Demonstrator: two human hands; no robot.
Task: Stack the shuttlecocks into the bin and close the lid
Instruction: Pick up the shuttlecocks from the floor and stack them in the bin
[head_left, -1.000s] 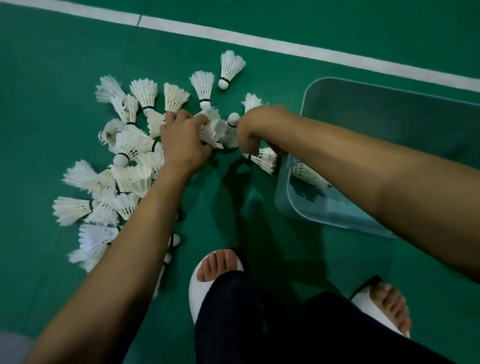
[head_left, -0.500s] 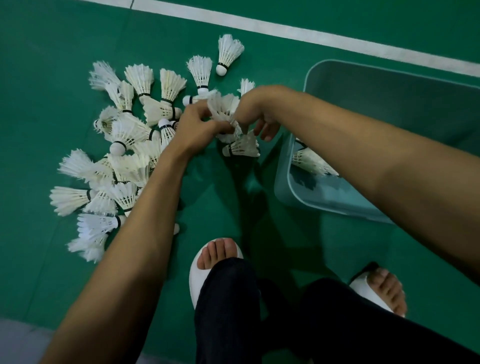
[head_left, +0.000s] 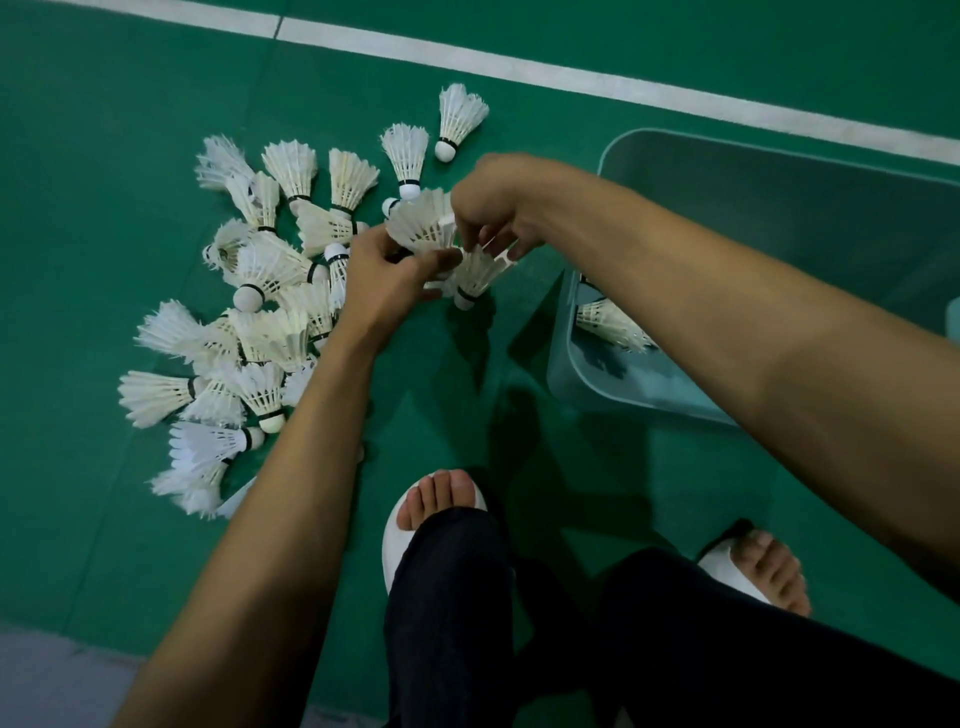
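Observation:
Several white feather shuttlecocks (head_left: 260, 291) lie scattered on the green court floor at the left. My left hand (head_left: 387, 280) and my right hand (head_left: 493, 208) meet above the floor. Between them they hold a small bunch of shuttlecocks (head_left: 423, 223); one more (head_left: 475, 275) hangs below with its cork down. The pale green bin (head_left: 587, 384) stands open at the right, partly behind my right forearm. A few shuttlecocks (head_left: 610, 325) lie inside it. No lid is in view.
A white court line (head_left: 571, 78) runs across the top. My two feet in white slippers (head_left: 395, 540) stand at the bottom, close to the bin's near corner. A grey floor strip (head_left: 47, 680) shows at the bottom left.
Both hands have lifted from the pile with a bunch of shuttlecocks and come together, shifting slightly right toward the bin. The pile at the left lies as before.

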